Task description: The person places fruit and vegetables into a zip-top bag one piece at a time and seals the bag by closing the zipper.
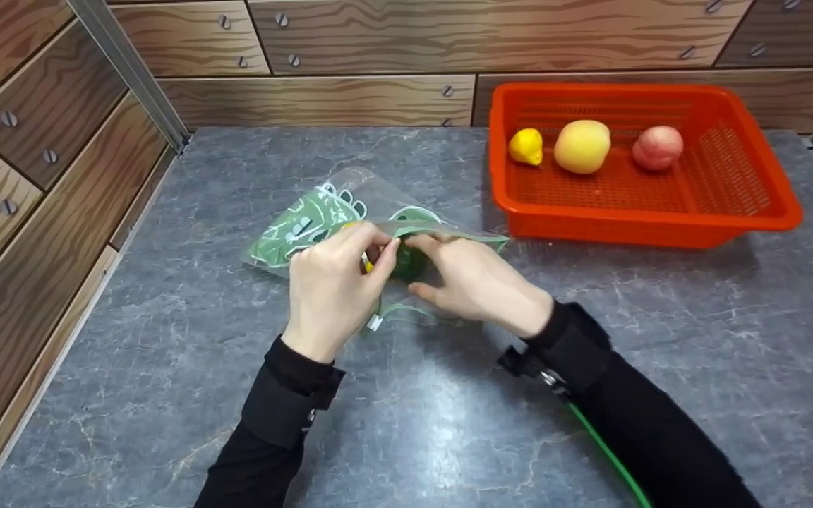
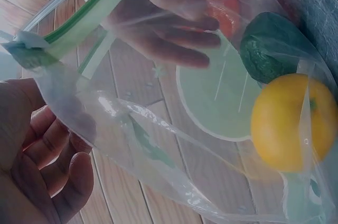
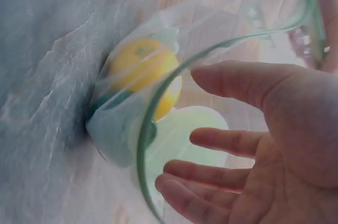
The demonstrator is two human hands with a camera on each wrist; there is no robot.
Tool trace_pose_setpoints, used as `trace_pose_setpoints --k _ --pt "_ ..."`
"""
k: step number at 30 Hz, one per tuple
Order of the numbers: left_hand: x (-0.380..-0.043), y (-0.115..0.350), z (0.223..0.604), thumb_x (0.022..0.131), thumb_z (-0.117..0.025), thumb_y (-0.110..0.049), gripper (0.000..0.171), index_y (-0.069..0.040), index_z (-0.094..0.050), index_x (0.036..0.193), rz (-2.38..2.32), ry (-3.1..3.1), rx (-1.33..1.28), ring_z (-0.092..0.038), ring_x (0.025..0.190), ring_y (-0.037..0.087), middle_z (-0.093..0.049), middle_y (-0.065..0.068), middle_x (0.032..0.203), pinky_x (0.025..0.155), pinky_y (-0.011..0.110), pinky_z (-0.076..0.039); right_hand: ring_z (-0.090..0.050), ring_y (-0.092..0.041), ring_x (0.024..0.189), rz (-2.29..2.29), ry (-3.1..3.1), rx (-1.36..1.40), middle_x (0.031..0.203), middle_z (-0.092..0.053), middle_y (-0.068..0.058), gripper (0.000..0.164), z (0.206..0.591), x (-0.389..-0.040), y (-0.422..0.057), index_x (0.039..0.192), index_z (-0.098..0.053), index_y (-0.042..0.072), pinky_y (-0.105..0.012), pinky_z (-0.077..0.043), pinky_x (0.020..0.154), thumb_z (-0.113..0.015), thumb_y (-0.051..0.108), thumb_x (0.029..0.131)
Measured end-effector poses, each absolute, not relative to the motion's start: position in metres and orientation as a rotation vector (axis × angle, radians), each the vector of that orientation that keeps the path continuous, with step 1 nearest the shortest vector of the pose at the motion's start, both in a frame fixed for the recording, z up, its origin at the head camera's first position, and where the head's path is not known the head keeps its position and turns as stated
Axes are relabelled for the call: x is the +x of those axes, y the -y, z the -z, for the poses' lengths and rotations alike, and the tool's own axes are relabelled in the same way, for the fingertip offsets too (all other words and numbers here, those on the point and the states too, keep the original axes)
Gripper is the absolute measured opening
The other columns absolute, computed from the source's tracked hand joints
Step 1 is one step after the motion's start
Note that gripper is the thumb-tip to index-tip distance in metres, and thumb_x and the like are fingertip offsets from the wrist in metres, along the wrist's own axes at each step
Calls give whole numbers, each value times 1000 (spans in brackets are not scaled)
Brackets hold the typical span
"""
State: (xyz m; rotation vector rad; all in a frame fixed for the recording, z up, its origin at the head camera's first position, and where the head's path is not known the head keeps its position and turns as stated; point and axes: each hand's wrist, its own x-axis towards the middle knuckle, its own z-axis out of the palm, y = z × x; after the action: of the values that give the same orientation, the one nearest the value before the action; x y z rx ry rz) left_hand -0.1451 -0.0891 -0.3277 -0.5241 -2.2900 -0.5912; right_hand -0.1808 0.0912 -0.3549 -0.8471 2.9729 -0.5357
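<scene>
A clear zip bag (image 1: 304,222) with a green printed design lies on the grey table, its green-edged mouth spread open. Thumb and fingertips of my left hand (image 1: 329,282) pinch the bag near one end of that mouth. My right hand (image 1: 480,279) reaches in at the opening, its fingers (image 3: 211,142) extended and apart, holding nothing. Inside the bag, an orange-yellow round fruit (image 2: 290,123) lies against a dark green rounded thing (image 2: 269,49), both seen through the film. A white zip slider (image 1: 375,322) hangs by the left hand.
A red plastic basket (image 1: 632,222) stands at the back right. It holds a lemon (image 1: 526,147), a large yellow fruit (image 1: 582,147) and a pinkish peach (image 1: 658,148). Wood-patterned walls (image 1: 350,101) close off the back and left. A green cable (image 1: 607,455) trails from the right wrist.
</scene>
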Motion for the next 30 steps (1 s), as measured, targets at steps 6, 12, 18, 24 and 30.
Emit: trace_pose_setpoints --k 6,12,18,24,30 --pt "-146 89 327 89 -63 -25 13 -18 -64 78 593 2297 -531 -50 48 4 -65 -8 67 43 20 -34 -63 -22 101 559 -2995 -919 118 -64 -5 52 350 -162 -110 129 -57 15 -39 -52 86 -67 37 84" --pt "-145 89 328 89 -63 -25 13 -18 -64 78 597 2293 -529 -50 48 4 -65 -8 67 43 20 -34 -59 -13 84 629 -2958 -1010 113 -64 1 45 347 -151 -124 126 -58 21 -29 -50 76 -66 35 85" --pt "-145 89 328 89 -63 -25 13 -18 -65 78 598 2292 -531 -50 48 4 -65 -8 67 44 21 -35 -58 -7 81 669 -2949 -982 119 -64 3 40 344 -145 -139 125 -59 23 -26 -50 77 -65 35 87" --pt "-146 90 328 89 -63 -24 13 -19 -65 78 595 2282 -529 -50 48 4 -65 -8 67 43 20 -35 -59 -7 90 693 -2959 -975 119 -64 4 39 344 -144 -151 125 -60 24 -28 -50 79 -65 34 87" --pt "-146 89 328 89 -64 -24 12 -18 -65 78 601 2280 -533 -51 48 4 -66 -8 67 43 20 -35 -62 -9 97 770 -2937 -950 119 -65 3 40 343 -143 -172 125 -60 23 -32 -54 82 -67 32 86"
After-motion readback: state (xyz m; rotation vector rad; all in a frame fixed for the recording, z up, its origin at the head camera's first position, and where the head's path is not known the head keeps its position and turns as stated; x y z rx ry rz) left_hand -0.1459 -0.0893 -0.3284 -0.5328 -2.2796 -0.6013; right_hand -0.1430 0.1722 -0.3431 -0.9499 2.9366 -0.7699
